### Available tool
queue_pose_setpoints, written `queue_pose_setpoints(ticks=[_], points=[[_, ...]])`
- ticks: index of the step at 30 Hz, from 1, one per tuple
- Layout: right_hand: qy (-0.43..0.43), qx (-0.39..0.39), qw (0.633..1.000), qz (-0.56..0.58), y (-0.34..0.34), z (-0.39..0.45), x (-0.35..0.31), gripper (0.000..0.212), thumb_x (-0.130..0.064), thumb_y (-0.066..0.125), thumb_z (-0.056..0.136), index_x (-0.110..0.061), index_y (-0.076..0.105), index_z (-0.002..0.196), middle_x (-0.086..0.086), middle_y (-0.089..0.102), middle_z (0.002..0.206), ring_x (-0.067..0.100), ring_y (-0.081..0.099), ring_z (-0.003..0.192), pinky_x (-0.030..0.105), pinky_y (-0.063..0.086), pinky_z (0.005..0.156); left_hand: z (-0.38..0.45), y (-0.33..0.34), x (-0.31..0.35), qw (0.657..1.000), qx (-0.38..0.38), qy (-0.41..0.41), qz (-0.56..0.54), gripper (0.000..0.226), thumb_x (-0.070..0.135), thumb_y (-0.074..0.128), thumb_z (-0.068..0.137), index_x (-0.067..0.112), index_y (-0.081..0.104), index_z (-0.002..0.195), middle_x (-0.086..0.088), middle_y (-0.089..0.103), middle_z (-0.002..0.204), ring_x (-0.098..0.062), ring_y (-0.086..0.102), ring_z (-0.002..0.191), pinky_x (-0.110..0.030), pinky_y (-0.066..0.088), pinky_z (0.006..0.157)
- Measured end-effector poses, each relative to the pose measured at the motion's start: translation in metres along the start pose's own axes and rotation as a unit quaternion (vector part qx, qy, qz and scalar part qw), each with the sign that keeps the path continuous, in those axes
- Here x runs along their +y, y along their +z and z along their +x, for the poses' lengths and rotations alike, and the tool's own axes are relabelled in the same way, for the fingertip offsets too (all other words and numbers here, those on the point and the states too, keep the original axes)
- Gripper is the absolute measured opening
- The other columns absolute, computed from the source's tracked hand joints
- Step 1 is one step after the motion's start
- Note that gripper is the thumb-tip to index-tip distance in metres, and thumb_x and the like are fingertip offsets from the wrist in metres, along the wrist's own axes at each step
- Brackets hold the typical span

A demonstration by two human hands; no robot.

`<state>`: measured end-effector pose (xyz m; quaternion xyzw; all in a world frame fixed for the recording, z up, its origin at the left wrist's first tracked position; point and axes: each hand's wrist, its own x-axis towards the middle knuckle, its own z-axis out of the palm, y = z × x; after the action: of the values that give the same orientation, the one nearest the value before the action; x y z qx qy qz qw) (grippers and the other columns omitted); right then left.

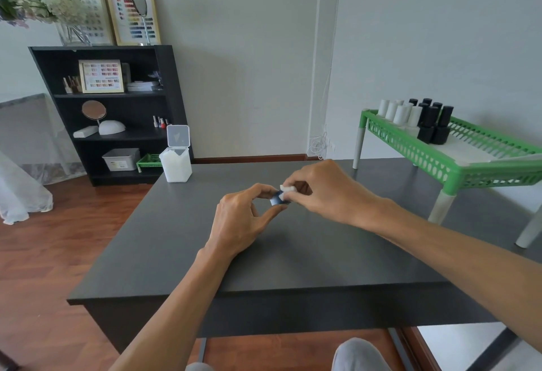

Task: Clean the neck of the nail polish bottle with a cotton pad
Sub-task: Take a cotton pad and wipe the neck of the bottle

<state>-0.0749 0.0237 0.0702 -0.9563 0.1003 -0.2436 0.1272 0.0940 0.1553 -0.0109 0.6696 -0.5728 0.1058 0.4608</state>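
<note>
Dark grey bench (293,253) in front of you, and both your hands meet over the middle. Your left hand (243,218) pinches the small blue nail polish bottle (277,199), while your right hand (325,191) grips a white cotton pad (286,189) pressed against its top.

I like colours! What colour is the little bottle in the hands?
Blue. The nail polish bottle shows best in the head view, partly hidden by fingers and the white cotton pad.

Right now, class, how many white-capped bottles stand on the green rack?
5 visible: white-capped bottles clustered at the far left end of the green rack, beside the black-capped bottles. Others may be hidden behind them.
</note>
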Motion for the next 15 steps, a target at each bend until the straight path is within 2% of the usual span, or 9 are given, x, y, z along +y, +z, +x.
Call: queue_pose_setpoints(ticks=[3, 5, 7, 10, 12, 15], points=[[0.045, 0.027, 0.999, 0.014, 0.008, 0.002, 0.0, 0.018, -0.037, 0.075, 0.096, -0.021, 0.083, 0.096, -0.012, 0.076, 0.08, 0.004, 0.069, 0.075, 0.028, 0.057, 0.073, 0.0, 0.001, -0.001, 1.0, -0.001, 0.007, 0.014, 0.039, 0.061, 0.07, 0.086, 0.03, 0.073, 0.11, 0.016, 0.077, 0.105, -0.005, 0.062, 0.056, -0.012, 0.045, 0.059], [0.006, -0.003, 1.0, -0.005, 0.005, 0.005, -0.003, 0.014, -0.033, 0.074, 0.097, -0.021, 0.082, 0.098, -0.018, 0.07, 0.079, -0.003, 0.062, 0.071, 0.019, 0.046, 0.069, 0.0, 0.0, -0.003, 1.0, 0.001, -0.002, 0.006, 0.035, 0.057, 0.075, 0.086, 0.031, 0.073, 0.11, 0.018, 0.077, 0.107, -0.007, 0.061, 0.052, -0.015, 0.049, 0.058], [-0.041, -0.044, 0.998, -0.026, -0.002, 0.008, -0.004, 0.013, -0.026, 0.074, 0.097, -0.021, 0.082, 0.106, -0.016, 0.069, 0.086, -0.006, 0.058, 0.073, 0.011, 0.04, 0.071, 0.001, 0.0, -0.005, 1.0, 0.001, -0.014, -0.01, 0.033, 0.053, 0.079, 0.086, 0.03, 0.073, 0.11, 0.02, 0.076, 0.108, -0.009, 0.062, 0.048, -0.024, 0.056, 0.056], [-0.076, -0.081, 0.993, -0.05, -0.011, 0.01, -0.001, 0.017, -0.02, 0.075, 0.096, -0.021, 0.081, 0.112, -0.005, 0.076, 0.101, 0.005, 0.067, 0.085, 0.02, 0.052, 0.08, 0.001, 0.0, -0.005, 0.999, -0.002, -0.017, -0.03, 0.032, 0.05, 0.08, 0.086, 0.03, 0.073, 0.109, 0.023, 0.073, 0.108, -0.011, 0.063, 0.046, -0.028, 0.06, 0.055], [-0.073, -0.062, 0.995, -0.04, -0.011, 0.008, 0.0, 0.015, -0.021, 0.076, 0.095, -0.023, 0.083, 0.108, -0.005, 0.077, 0.098, 0.007, 0.067, 0.084, 0.023, 0.053, 0.08, 0.001, 0.0, -0.004, 0.999, 0.001, -0.017, -0.04, 0.03, 0.052, 0.08, 0.086, 0.033, 0.071, 0.109, 0.023, 0.073, 0.109, -0.012, 0.063, 0.045, -0.028, 0.059, 0.054], [-0.04, 0.009, 0.999, -0.002, -0.003, 0.002, -0.001, 0.01, -0.027, 0.077, 0.094, -0.026, 0.085, 0.102, -0.01, 0.078, 0.089, 0.005, 0.068, 0.079, 0.018, 0.051, 0.075, 0.001, 0.0, -0.003, 0.999, 0.005, -0.019, -0.041, 0.037, 0.059, 0.075, 0.086, 0.033, 0.072, 0.112, 0.023, 0.073, 0.108, -0.012, 0.064, 0.046, -0.027, 0.059, 0.053]])
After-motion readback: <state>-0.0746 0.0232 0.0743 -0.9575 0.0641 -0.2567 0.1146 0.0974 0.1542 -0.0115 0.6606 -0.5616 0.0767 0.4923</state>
